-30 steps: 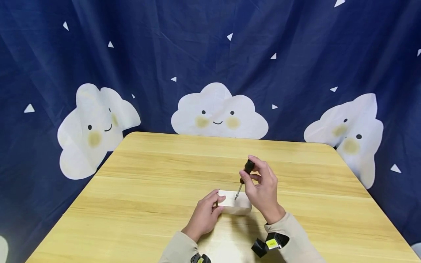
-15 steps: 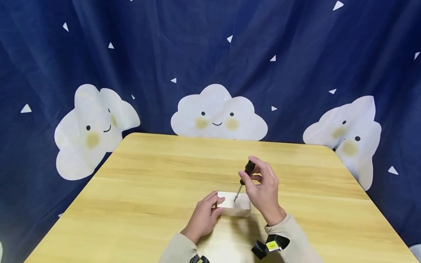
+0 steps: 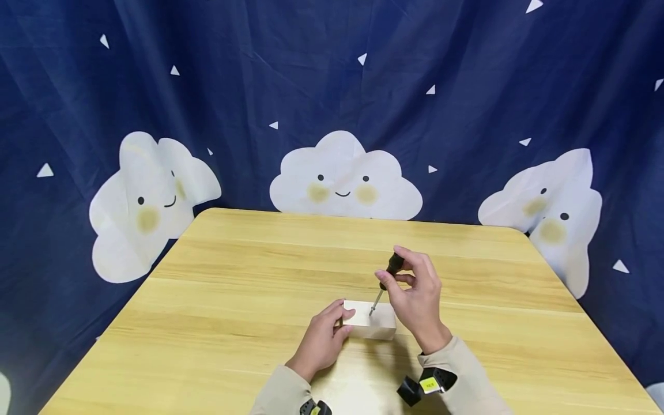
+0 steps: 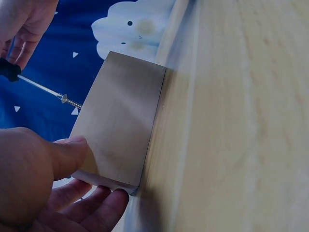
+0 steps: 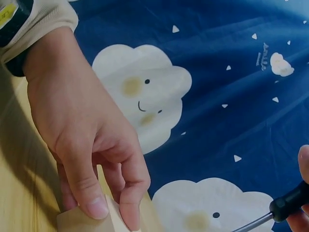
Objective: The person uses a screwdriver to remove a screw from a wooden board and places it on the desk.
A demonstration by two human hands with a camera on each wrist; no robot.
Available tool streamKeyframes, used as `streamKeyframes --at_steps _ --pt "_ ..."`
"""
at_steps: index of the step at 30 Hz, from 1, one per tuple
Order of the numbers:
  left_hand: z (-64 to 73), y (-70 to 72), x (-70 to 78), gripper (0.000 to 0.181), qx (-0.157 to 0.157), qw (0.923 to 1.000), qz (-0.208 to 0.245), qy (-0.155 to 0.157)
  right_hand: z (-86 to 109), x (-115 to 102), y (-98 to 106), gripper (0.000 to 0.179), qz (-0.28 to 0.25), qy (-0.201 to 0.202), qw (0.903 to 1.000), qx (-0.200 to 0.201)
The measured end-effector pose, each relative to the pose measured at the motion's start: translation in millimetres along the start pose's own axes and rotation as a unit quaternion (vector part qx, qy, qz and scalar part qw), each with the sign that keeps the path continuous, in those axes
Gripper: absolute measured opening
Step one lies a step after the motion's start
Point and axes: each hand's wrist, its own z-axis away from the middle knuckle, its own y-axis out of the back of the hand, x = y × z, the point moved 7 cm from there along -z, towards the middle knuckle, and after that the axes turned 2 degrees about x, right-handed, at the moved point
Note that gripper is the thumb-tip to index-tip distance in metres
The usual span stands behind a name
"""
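A pale wooden block lies on the table, its left end gripped between the thumb and fingers of my left hand. With thumb and fingertips, my right hand holds a screwdriver by its black handle. The metal shaft slants down and left to a screw on the block's top face. In the left wrist view, the screw lines up with the shaft, its threaded end at the block. The right wrist view catches only part of the screwdriver at the edge.
The wood-grain table spreads around the block on all sides. Behind it hangs a dark blue curtain printed with white clouds and small triangles. A black strap with a camera sits on the right wrist.
The right thumb and fingers have shifted slightly on the screwdriver handle, whose top leans a little farther right. My left hand and the block stay in place.
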Motion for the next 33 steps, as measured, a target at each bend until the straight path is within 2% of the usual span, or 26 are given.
streamKeyframes --at_steps 5,13,17,20,28,33 --pt "-0.6 0.7 -0.4 0.029 0.000 1.0000 0.002 0.002 -0.3 0.5 0.3 0.053 0.000 -0.001 1.0000 0.006" --pt "-1.6 0.9 0.5 0.029 -0.002 1.0000 0.001 0.001 -1.0 -0.7 -1.7 0.052 -0.018 0.022 0.9996 -0.002" --pt "-2.9 0.7 1.8 0.028 -0.002 1.0000 0.002 -0.001 -1.2 0.1 -0.9 0.042 -0.027 0.029 0.9992 -0.002" --pt "-4.2 0.5 2.7 0.027 -0.002 1.0000 0.005 -0.003 -1.9 0.5 -0.5 0.043 -0.035 0.030 0.9989 -0.001" --pt "-0.5 -0.8 -2.7 0.027 -0.008 0.9998 0.002 0.016 0.6 -2.2 -4.2 0.038 -0.040 0.043 0.9982 -0.001" --pt "-0.8 -0.7 -1.5 0.028 -0.002 0.9999 0.008 0.008 -0.5 -2.2 -6.3 0.052 -0.034 0.036 0.9988 -0.006"
